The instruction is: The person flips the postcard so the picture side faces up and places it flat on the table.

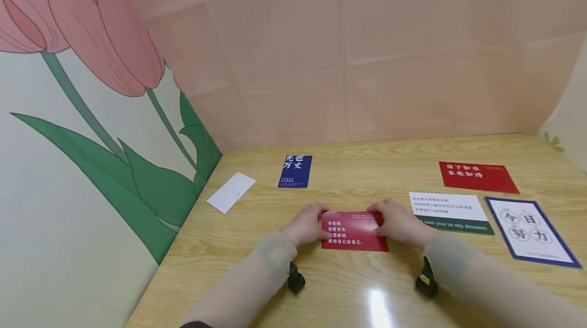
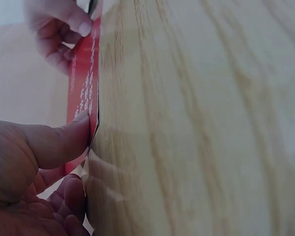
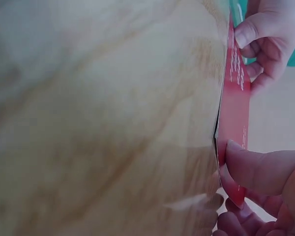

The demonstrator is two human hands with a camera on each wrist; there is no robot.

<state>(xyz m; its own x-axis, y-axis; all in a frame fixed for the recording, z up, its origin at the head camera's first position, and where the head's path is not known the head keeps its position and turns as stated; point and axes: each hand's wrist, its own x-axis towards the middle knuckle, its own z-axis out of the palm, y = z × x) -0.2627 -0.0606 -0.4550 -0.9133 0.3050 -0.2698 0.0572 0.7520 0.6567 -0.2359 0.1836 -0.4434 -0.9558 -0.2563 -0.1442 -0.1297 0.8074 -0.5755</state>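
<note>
Both hands hold a red card (image 1: pixel 353 231) printed with white Chinese lines, low over the wooden table in front of me. The left hand (image 1: pixel 306 225) pinches its left end, thumb on the printed face and fingers curled behind. At the other end, the right hand (image 1: pixel 398 223) pinches the card the same way. In the left wrist view the card (image 2: pixel 83 83) stands close to the tabletop, the thumb pressing near its edge. The right wrist view shows the card (image 3: pixel 234 108) slightly bent by the thumb.
On the right lie another red card (image 1: pixel 479 177), a white-and-green card (image 1: pixel 447 203) beside the right hand, and a blue-bordered card (image 1: pixel 532 231). A blue card (image 1: pixel 295 172) and a white card (image 1: pixel 231 192) lie at the back left. Behind the table (image 1: pixel 220 277) hangs a pinkish sheet (image 1: pixel 348 53).
</note>
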